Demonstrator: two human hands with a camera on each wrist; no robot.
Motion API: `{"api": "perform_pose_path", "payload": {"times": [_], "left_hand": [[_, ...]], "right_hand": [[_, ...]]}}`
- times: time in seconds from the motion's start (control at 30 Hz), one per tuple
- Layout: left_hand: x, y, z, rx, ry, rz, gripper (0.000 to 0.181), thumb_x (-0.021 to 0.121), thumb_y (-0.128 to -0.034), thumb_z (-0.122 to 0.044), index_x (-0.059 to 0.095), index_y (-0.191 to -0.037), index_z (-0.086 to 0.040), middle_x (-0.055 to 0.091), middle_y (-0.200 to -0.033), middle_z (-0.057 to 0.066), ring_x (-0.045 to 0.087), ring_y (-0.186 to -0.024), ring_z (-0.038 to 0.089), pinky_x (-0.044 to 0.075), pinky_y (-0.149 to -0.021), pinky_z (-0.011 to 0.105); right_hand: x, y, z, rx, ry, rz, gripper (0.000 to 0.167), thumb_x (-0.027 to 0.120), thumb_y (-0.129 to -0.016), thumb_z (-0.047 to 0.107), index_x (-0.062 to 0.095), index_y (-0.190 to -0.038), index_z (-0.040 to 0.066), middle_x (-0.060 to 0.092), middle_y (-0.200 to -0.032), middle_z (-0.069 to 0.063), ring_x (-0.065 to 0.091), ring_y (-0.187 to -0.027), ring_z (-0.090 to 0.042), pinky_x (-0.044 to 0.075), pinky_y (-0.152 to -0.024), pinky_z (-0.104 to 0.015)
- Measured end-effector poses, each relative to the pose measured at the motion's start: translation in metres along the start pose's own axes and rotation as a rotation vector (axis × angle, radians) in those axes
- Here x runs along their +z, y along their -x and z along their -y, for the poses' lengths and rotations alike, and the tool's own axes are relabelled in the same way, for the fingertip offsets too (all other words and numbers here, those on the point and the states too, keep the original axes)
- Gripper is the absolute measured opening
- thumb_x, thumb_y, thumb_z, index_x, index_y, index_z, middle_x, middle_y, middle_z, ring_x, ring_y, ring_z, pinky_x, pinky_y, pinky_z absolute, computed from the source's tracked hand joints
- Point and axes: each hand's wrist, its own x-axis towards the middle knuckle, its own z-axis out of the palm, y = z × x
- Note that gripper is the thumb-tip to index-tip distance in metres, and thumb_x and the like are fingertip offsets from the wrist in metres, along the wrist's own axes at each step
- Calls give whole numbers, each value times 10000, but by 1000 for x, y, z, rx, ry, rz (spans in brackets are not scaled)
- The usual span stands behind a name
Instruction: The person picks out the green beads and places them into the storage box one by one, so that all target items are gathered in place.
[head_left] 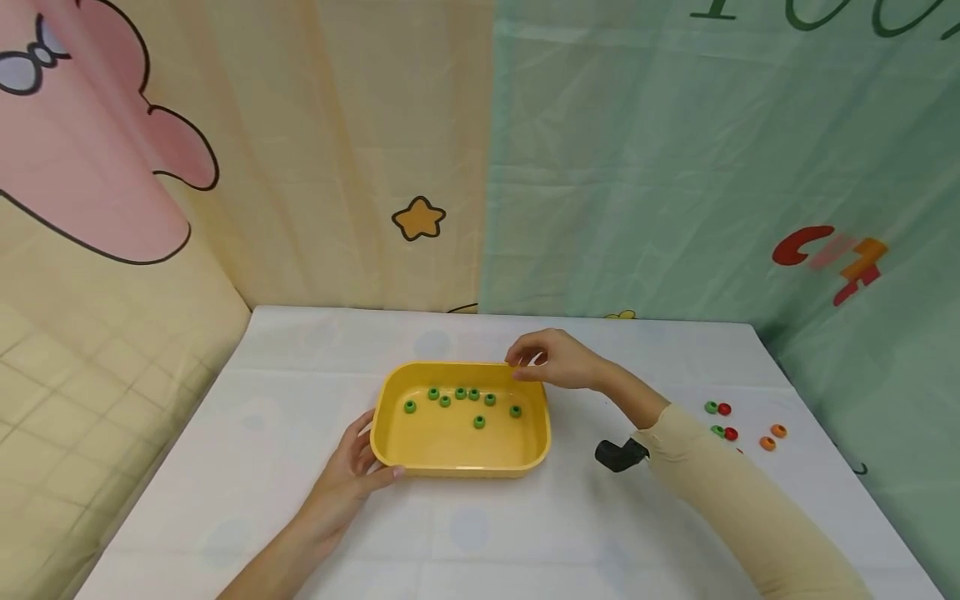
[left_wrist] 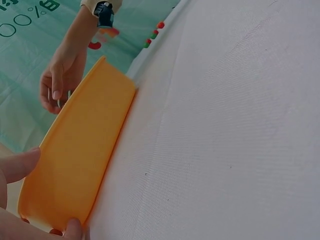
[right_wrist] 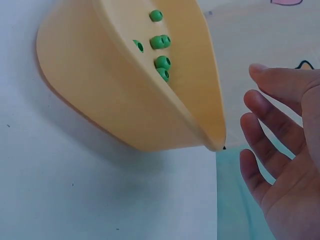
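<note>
A yellow plastic tray (head_left: 442, 454) sits on the white-covered table, with several green beads (head_left: 479, 422) scattered on its floor. My left hand (head_left: 347, 479) holds the tray's near left corner, the thumb on the rim and the other fingers along the side. In the left wrist view the tray's outer wall (left_wrist: 82, 145) shows between that thumb and the fingertips. Over the tray's far right corner hovers my right hand (head_left: 558, 360), fingers spread and loosely bent. The right wrist view shows this hand (right_wrist: 285, 145) apart from the rim, with nothing in its fingers.
On the table's right side lie green beads (head_left: 711, 407), red beads (head_left: 731, 434) and orange beads (head_left: 767, 443). A black wrist camera (head_left: 621, 455) juts from the right sleeve (head_left: 735, 500). Printed curtains (head_left: 337, 167) hang behind the table and at its sides.
</note>
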Motion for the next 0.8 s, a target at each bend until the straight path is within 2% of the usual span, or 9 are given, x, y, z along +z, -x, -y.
{"api": "perform_pose_path", "payload": {"times": [0.17, 0.43, 0.6, 0.8], "left_hand": [[-1, -1, 0, 6, -6, 0, 980, 800, -889, -34, 187, -1634, -202, 333, -1611, 124, 343, -1475, 318, 412, -1107, 368], [-1, 0, -1, 4, -14, -1, 991, 802, -886, -33, 177, -1640, -185, 349, -1604, 143, 334, -1481, 329, 363, -1157, 456], [0, -1, 0, -11, -10, -10, 990, 806, -882, -29, 187, -1636, -198, 342, -1604, 131, 336, -1478, 318, 355, -1162, 455], [-2, -1, 3, 7, 4, -3, 985, 796, -888, -24, 180, -1639, -187, 311, -1618, 144, 316, -1488, 329, 322, -1179, 478]], "right_hand": [[-6, 10, -2, 24, 12, -11, 193, 742, -960, 93, 734, -1137, 17, 715, -1110, -119, 641, -983, -219, 561, -929, -453], [-17, 33, -16, 58, 23, -56, 195, 764, -945, 107, 740, -1125, 35, 716, -1073, -31, 641, -976, -212, 568, -911, -434], [-25, 48, -22, 89, 34, -84, 173, 774, -937, 114, 745, -1106, 92, 716, -1093, -111, 635, -975, -213, 559, -918, -421], [-32, 69, -31, 130, 38, -118, 195, 773, -948, 147, 740, -1122, 65, 708, -1115, -131, 629, -984, -216, 558, -917, -391]]}}
